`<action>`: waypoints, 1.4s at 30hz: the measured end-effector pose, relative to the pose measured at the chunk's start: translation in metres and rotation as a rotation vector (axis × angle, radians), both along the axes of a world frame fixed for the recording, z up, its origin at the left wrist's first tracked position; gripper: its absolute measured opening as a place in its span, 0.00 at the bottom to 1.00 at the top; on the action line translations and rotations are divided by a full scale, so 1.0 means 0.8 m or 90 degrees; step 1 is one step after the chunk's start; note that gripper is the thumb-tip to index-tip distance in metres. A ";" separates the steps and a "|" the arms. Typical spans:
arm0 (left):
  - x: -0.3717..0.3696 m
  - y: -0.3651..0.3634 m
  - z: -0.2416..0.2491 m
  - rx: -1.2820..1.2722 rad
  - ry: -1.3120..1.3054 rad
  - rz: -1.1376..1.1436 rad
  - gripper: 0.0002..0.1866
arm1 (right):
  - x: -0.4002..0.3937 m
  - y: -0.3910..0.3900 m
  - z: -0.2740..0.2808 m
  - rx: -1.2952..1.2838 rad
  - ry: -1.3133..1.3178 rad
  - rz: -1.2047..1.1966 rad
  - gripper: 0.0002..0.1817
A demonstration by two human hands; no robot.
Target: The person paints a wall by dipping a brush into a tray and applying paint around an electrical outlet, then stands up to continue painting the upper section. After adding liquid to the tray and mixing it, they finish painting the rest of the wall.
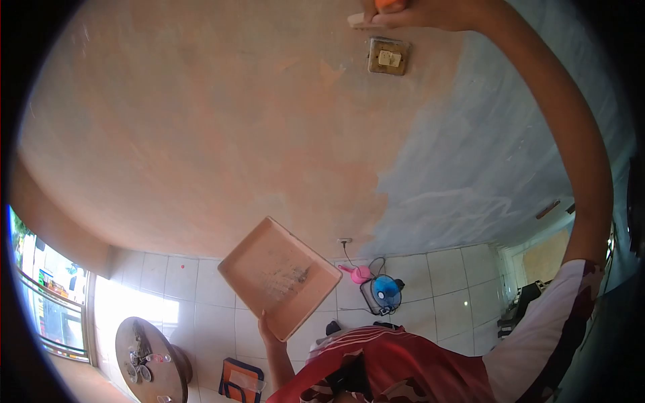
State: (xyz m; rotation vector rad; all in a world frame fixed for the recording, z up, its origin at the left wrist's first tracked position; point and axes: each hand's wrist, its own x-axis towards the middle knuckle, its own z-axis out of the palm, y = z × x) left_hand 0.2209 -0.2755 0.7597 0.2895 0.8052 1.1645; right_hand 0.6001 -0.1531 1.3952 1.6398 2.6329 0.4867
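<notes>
My right hand point(403, 15) is raised to the top edge of the view, closed on a tool with an orange handle point(388, 4) and a pale flat edge pressed against the wall point(201, 134). The wall is peach-orange on the left and light blue on the right. My left hand point(267, 330) grips the lower edge of a square peach-coloured tray point(279, 275), held tilted below the wall, with dark smears on its surface. A wall switch plate point(388, 56) sits just below my right hand.
White floor tiles lie below. A small blue fan point(384, 293) and a pink watering can point(359, 273) stand by the wall under a socket. A round table point(148, 363) with small items is at lower left, an orange-black bag point(240, 381) beside it, a window at far left.
</notes>
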 end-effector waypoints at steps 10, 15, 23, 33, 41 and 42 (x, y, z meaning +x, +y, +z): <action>-0.001 -0.005 -0.002 0.002 0.021 -0.002 0.36 | 0.014 -0.018 -0.003 0.039 -0.099 -0.084 0.24; 0.003 -0.007 -0.004 0.027 0.046 0.019 0.38 | 0.066 -0.003 -0.021 0.010 -0.050 -0.011 0.16; 0.014 -0.014 -0.004 -0.039 0.028 0.017 0.36 | 0.072 0.002 -0.018 0.055 0.075 0.058 0.11; 0.009 -0.019 -0.005 -0.026 0.003 0.041 0.36 | 0.218 -0.030 -0.038 0.035 0.198 -0.139 0.08; 0.008 -0.013 -0.010 -0.055 0.053 0.044 0.35 | 0.225 -0.023 0.038 0.433 0.427 0.106 0.08; 0.007 -0.011 -0.007 -0.041 0.038 0.042 0.35 | 0.226 -0.011 0.034 0.611 0.425 0.100 0.07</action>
